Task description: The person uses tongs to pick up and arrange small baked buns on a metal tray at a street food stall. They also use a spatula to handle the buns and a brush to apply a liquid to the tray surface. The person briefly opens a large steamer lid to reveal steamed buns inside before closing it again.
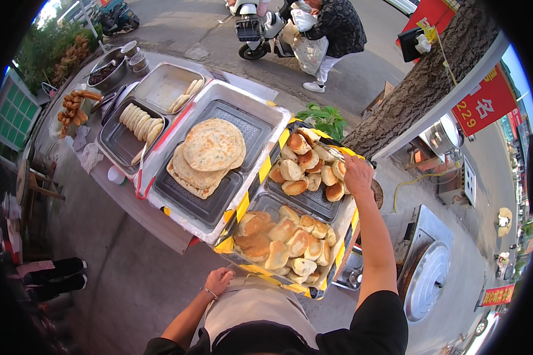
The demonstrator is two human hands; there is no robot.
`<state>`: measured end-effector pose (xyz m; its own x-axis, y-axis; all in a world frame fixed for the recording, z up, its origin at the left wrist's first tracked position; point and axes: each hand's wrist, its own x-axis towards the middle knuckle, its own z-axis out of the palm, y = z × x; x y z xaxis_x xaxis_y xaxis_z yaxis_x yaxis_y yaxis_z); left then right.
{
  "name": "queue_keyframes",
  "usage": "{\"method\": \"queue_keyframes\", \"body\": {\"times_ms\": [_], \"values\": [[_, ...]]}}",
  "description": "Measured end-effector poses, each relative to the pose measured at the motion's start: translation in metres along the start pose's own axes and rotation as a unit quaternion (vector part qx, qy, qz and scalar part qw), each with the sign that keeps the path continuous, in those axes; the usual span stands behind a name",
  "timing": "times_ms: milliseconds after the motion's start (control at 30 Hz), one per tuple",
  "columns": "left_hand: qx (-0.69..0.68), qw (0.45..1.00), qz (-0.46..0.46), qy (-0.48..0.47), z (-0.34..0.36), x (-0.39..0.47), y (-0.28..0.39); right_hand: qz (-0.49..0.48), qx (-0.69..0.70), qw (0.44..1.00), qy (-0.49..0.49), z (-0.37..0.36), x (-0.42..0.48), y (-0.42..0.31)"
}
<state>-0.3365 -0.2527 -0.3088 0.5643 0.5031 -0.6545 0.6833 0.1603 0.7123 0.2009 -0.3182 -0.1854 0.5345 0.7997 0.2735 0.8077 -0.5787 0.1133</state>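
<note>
My right hand (358,174) is shut on metal tongs (331,148) at the far right corner of a box edged with yellow and black tape (264,167). The tongs reach over browned buns (293,170) on a dark perforated tray. Nearer to me in the same box lie more golden buns (298,242). My left hand (219,280) hangs by my apron (253,306) below the box's near edge, its fingers curled; whether it holds anything cannot be told. Left of the box, round flatbreads (214,144) are stacked on dark trays in a white-lined box (266,113).
Metal trays of pale buns (140,122), fried dough sticks (74,108) and a steel bowl (115,73) stand at the left. A tree trunk (426,75) rises beyond the box. At the right is a large round lid (426,282). A person (340,29) bends beside a scooter.
</note>
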Motion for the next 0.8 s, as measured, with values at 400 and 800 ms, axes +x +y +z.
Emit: {"method": "queue_keyframes", "body": {"times_ms": [400, 800], "values": [[-0.008, 1.000, 0.004, 0.005, 0.002, -0.004, 0.000, 0.116, 0.044, 0.990, 0.070, -0.028, 0.002, 0.029], [-0.003, 1.000, -0.001, -0.010, 0.008, -0.004, 0.000, 0.277, 0.108, 0.955, 0.012, -0.002, -0.093, 0.115]]}}
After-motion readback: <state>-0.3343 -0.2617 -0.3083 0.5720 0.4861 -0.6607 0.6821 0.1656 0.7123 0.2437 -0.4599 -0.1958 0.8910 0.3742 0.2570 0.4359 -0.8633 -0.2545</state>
